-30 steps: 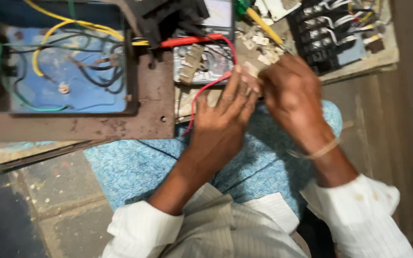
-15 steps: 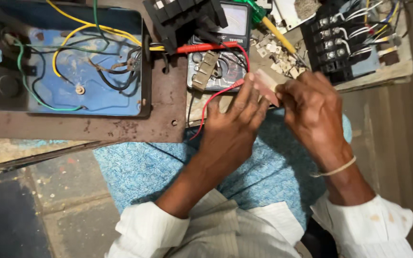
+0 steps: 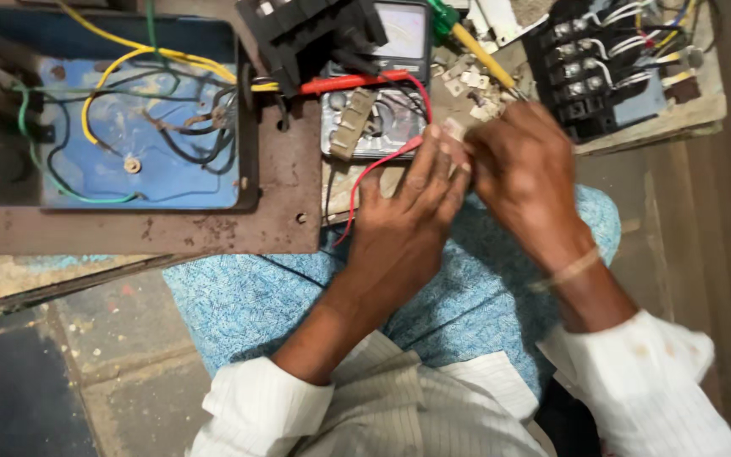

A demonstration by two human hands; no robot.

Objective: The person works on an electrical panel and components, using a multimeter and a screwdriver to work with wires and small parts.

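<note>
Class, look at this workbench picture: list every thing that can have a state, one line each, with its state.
Metal box: open, coloured wires loose inside.
Multimeter: lying face up, red lead attached.
Red lead: running to the left hand.
Left hand: fingers pinching a small part, with the right.
Right hand: closed on the same small part.
Screwdriver: lying unused.
Terminal block: wired.

A rusty brown metal box (image 3: pixel 213 228) with a blue inside holds yellow wire (image 3: pixel 103 80), green wire (image 3: pixel 23 127) and black wire (image 3: pixel 188 152); a red probe lead (image 3: pixel 365 173) crosses the grey meter (image 3: pixel 374 123); blue speckled cloth (image 3: pixel 247 305) covers the lap, beside white striped sleeves (image 3: pixel 255 406)
</note>
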